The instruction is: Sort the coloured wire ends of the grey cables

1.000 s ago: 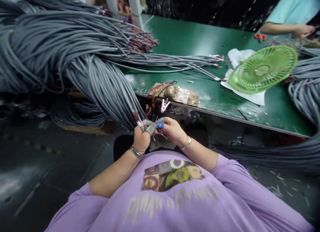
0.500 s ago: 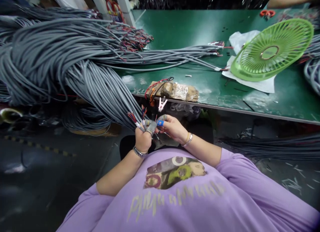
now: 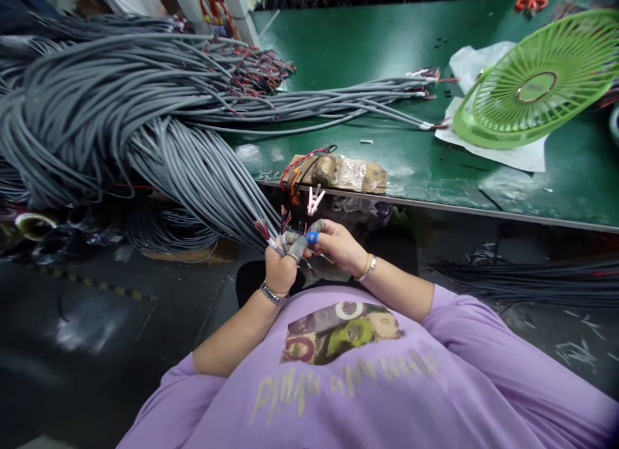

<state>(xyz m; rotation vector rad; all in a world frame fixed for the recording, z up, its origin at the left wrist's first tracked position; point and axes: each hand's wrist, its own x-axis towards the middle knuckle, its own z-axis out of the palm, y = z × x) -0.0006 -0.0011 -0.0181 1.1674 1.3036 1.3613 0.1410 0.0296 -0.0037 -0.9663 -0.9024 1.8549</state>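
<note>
Left hand point(image 3: 283, 263) grips grey cables point(image 3: 207, 171); right hand point(image 3: 341, 246) adjoining.

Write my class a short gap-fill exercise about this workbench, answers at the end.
The round fan on the bench is coloured ____.
The left hand holds cables whose outer covering is ____.
The band around a finger of the right hand is ____.

Answers: green; grey; blue.

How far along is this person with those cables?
Looks done: the jackets are off the ends of the cables on the bench, baring colored wires. In hand: the left hand grips several stripped ends; the right hand works beside it. Probably left: more of the hanging bundle, though how much is unclear.
</note>
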